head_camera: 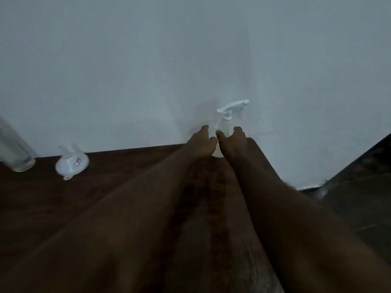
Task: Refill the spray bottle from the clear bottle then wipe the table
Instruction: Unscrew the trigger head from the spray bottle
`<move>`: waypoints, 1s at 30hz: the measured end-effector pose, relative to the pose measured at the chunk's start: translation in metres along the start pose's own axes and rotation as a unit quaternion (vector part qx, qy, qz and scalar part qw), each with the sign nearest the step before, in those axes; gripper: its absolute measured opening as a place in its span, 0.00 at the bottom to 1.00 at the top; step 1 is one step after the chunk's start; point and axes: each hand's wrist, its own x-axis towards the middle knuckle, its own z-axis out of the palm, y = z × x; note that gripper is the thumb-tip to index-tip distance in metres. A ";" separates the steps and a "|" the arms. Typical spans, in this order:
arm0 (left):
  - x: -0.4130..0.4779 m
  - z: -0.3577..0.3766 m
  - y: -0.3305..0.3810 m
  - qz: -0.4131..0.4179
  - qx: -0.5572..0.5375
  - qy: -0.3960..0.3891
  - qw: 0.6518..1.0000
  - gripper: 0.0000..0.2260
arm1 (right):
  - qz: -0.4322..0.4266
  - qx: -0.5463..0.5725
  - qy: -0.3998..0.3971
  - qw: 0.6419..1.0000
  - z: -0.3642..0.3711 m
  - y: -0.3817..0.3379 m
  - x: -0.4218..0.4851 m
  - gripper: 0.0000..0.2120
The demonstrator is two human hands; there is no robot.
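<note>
Just right of the frame's centre, a spray bottle (224, 123) stands upright on the dark brown desk (118, 166) against the pale wall (190, 49). Its body is clear and its trigger head is white, nozzle pointing right. The left hand (201, 142) and right hand (232, 140) flank its lower body, fingers curled round it. At far left a clear bottle (15, 149) stands, with a white funnel (72, 161) lying beside it.

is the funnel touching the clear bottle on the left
Apart. The head view shows a strip of dark table between the white funnel and the clear bottle.
</note>
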 end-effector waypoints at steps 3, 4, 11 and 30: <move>0.021 0.009 -0.011 0.004 -0.024 0.002 1.000 0.23 | -0.014 0.020 0.011 1.000 0.013 0.003 0.016 0.25; 0.027 0.012 -0.016 0.008 -0.032 0.002 0.999 0.23 | -0.020 0.025 0.014 0.999 0.017 0.004 0.019 0.24; 0.029 0.022 -0.053 0.081 -0.022 0.054 0.995 0.23 | -0.105 -0.023 0.073 0.991 0.039 0.024 0.010 0.19; -0.208 0.016 -0.149 0.217 0.023 0.267 0.939 0.19 | -0.276 -0.023 0.032 0.960 0.025 0.035 -0.221 0.17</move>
